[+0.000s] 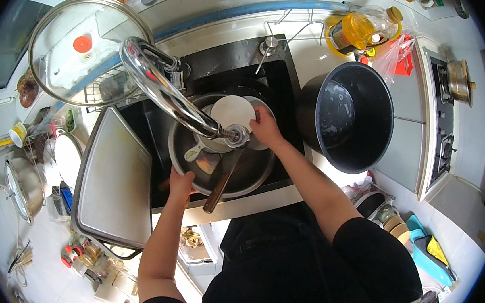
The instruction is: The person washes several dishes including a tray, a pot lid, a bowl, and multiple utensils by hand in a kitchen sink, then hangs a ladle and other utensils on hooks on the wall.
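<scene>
A wide stainless steel basin (255,177) sits in the black sink (285,76) before me. My left hand (181,185) grips its near left rim. At the far right side of the basin, my right hand (267,125) holds the edge of a white round dish (231,109). Other pale dishes lie under and beside it, partly hidden. A white spoon (194,152) with a green mark rests among them. Across the near rim leans a knife with a wooden handle (218,194). The chrome faucet (163,89) arches over the basin and covers part of the dishes.
Right of the sink stands a large dark pot (354,118). A rectangular board (112,171) with a dark rim leans at the left. A glass lid (93,73) stands behind the faucet. An oil bottle (353,31) and a gas stove (441,121) are to the right.
</scene>
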Motion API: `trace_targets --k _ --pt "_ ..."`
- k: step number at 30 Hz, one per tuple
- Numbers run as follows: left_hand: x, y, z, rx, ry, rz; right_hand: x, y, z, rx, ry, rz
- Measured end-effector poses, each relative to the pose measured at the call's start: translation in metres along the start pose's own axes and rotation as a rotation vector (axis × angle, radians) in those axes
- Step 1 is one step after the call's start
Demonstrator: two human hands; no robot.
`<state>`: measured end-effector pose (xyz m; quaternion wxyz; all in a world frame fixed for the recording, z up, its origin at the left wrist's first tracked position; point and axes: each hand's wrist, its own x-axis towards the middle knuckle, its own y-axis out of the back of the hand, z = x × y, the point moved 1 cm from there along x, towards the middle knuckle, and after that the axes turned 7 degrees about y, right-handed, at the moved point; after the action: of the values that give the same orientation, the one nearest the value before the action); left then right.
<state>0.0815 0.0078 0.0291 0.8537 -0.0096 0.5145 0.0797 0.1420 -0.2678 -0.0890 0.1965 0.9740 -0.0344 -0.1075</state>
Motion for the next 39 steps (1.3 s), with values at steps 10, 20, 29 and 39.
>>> trace_targets --k 10,20,29,39 --pt "-0.028 0.022 0.006 -0.023 -0.131 0.054 -0.009 0.011 -0.098 -0.968 0.439 0.007" --pt "-0.043 -0.002 0.049 0.204 -0.056 0.078 -0.037 0.0 -0.043 -0.259 -0.375 -0.11" --pt "-0.064 -0.037 0.104 0.602 0.062 0.136 -0.051 -0.019 -0.016 -0.048 -0.459 -0.168" --pt "-0.094 -0.068 0.139 0.867 0.054 0.25 -0.043 -0.047 -0.022 0.083 -0.481 -0.256"
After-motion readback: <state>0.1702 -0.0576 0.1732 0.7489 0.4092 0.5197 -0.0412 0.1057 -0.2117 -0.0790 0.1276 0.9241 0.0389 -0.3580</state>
